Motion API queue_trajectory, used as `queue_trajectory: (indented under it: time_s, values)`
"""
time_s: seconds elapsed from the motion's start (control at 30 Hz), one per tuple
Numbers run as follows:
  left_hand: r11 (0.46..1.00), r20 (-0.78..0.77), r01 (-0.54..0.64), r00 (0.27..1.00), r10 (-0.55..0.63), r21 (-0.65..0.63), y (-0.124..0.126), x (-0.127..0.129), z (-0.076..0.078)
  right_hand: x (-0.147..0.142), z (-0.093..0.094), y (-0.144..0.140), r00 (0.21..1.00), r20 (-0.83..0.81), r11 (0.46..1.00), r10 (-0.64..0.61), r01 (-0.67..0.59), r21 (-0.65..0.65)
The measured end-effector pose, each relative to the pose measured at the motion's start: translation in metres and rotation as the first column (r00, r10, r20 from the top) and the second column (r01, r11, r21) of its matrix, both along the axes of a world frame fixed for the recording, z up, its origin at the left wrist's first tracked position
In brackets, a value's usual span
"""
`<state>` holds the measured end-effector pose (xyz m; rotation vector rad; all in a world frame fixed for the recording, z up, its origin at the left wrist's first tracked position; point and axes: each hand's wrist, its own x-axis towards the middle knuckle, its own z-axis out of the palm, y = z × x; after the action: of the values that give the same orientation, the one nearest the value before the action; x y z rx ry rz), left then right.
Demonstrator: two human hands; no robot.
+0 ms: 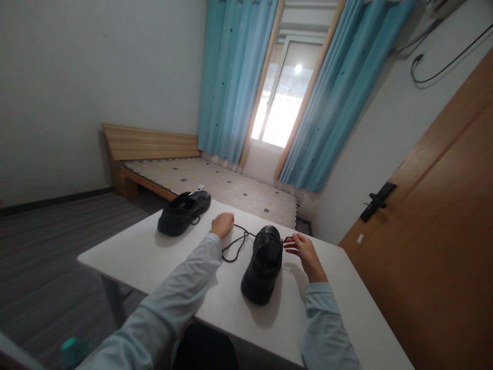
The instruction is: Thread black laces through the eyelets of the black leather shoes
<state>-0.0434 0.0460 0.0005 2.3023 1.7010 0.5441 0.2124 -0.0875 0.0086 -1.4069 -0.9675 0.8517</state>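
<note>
A black shoe (264,264) stands on the white table (154,257) in front of me, toe towards me. Its black lace (234,246) runs out to the left in a loop on the tabletop. My left hand (222,224) is closed on the far end of that lace, to the left of the shoe. My right hand (304,249) is at the shoe's right side and pinches the other lace end near the eyelets. A second black shoe (184,211) lies at the table's far left edge, apart from both hands.
Behind the table is a low wooden bed (162,154) with a patterned mattress. Blue curtains (234,77) frame a bright window. A wooden door (442,221) with a black handle stands at the right. A teal-capped bottle (71,349) is at the lower left.
</note>
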Motion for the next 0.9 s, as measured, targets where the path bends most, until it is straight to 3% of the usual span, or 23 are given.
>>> queue_trajectory:
  time_s: [0.17,0.5,0.73,0.83,0.9]
  values:
    - [0.985,-0.083,-0.154,0.986,0.148,-0.078,0.007,-0.025,-0.003,0.002,0.004,-0.002,0.998,-0.044,0.997,-0.053,0.056,0.061]
    - [0.962,-0.162,-0.179,0.976,0.146,-0.208,0.008,-0.042,0.008,0.003,0.004,-0.001,0.99,-0.084,0.971,-0.116,0.13,0.2]
    - [0.996,-0.056,-0.074,0.996,0.072,-0.049,0.004,-0.031,0.012,-0.008,0.013,-0.003,0.982,-0.167,0.926,-0.084,0.139,0.35]
    - [0.989,0.154,0.068,0.984,-0.087,0.128,-0.001,-0.018,0.02,-0.01,0.02,-0.008,0.966,-0.25,0.89,-0.069,0.173,0.422]
    - [0.955,0.327,0.166,0.913,-0.243,0.247,-0.008,-0.008,0.025,-0.01,0.024,-0.012,0.956,-0.287,0.864,-0.068,0.2,0.461]
